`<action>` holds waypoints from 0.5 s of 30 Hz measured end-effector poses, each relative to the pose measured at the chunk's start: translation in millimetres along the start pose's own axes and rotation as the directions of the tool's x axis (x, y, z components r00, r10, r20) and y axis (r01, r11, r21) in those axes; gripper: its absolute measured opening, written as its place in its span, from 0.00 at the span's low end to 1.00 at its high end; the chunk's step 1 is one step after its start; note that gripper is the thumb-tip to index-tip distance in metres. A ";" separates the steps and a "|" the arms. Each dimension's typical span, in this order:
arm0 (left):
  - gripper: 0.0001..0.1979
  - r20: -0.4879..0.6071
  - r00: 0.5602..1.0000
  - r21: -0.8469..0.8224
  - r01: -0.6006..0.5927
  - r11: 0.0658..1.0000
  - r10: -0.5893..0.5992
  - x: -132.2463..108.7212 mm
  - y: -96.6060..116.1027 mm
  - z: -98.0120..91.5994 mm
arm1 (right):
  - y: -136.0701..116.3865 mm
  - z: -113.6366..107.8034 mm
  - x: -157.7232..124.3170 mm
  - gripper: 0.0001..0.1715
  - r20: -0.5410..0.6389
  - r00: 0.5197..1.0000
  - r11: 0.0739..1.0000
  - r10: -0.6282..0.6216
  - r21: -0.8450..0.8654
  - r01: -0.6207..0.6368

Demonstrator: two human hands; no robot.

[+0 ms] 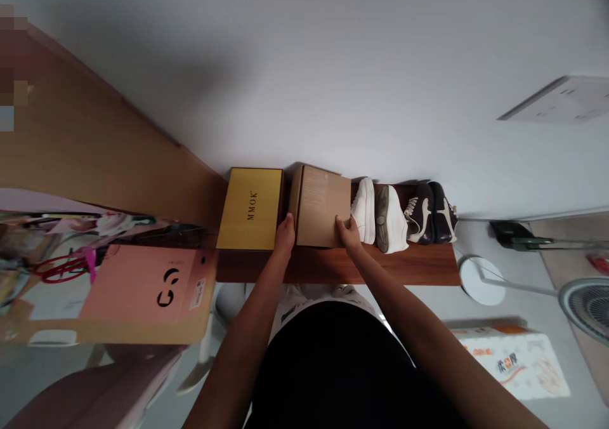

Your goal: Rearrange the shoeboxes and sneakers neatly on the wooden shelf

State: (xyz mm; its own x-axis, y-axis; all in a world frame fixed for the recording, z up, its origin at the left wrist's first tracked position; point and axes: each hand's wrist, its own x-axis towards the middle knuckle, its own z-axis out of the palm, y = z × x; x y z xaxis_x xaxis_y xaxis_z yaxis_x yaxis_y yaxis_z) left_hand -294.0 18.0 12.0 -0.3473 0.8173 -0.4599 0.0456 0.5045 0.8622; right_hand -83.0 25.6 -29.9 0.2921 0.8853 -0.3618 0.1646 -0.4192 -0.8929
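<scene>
The fingers (289,223) of the left hand (284,237) are seen pressed together against the near left corner of a plain brown cardboard box (323,205), while the fingers (344,223) of the right hand (350,233) are laid slightly spread over its near right corner; no pinch can be made out, and the firmness of the hold cannot be told. The box is placed slightly skewed on a long reddish-brown wooden shelf (409,265). A glossy yellow MMOK box (250,209) is set just beside it at 9 o'clock, and a pair of white sneakers (379,216) stands near it at 3 o'clock, with dark shoes (431,213) beyond. A salmon-pink carton (143,286) lies farther off at 8 o'clock. Should the box be swung carelessly, either neighbour could be knocked; if the hold is loose, the box could be dropped past the shelf's near edge.
</scene>
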 end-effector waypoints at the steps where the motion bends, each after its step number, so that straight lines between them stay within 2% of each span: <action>1: 0.30 -0.013 1.000 -0.001 -0.021 1.000 0.021 -4.6 3.9 -4.4 | 0.7 0.4 -1.7 0.39 0.005 1.000 0.998 -0.021 0.054 0.021; 4: 0.28 -0.004 0.998 -0.079 -0.065 0.995 0.065 -18.0 14.7 -18.3 | 2.0 3.3 -5.7 0.45 0.026 0.998 0.980 -0.050 0.192 0.044; 6: 0.28 0.106 0.994 -0.190 -0.002 0.982 0.023 -26.2 19.7 -26.8 | 2.7 6.6 -8.5 0.48 0.055 0.998 0.971 -0.035 0.240 0.021; 8: 0.29 0.259 0.965 -0.300 0.113 0.947 -0.033 -33.4 22.1 -33.5 | 3.2 10.9 -11.8 0.51 0.087 0.996 0.971 -0.013 0.240 -0.008; 10: 0.30 0.353 0.933 -0.372 0.203 0.906 -0.064 -38.9 22.2 -37.1 | 3.4 15.6 -15.7 0.53 0.117 0.993 0.980 -0.004 0.198 -0.019; 12: 0.32 0.368 0.926 -0.395 0.234 0.888 -0.080 -42.1 21.0 -37.5 | 2.8 19.8 -20.1 0.55 0.156 0.988 0.990 -0.011 0.142 -0.011; 15: 0.33 0.330 0.941 -0.369 0.204 0.907 -0.077 -42.6 18.5 -33.5 | 0.2 22.9 -28.3 0.57 0.232 0.972 0.995 -0.016 0.099 -0.007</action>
State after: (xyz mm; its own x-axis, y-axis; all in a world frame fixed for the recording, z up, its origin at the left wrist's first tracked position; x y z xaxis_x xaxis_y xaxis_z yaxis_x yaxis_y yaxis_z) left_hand -309.8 -16.8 54.7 -0.0211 0.8218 -0.5694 -0.3754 0.5213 0.7664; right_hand -112.8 5.1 -26.0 0.0625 0.9145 -0.3997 0.0682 -0.4035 -0.9124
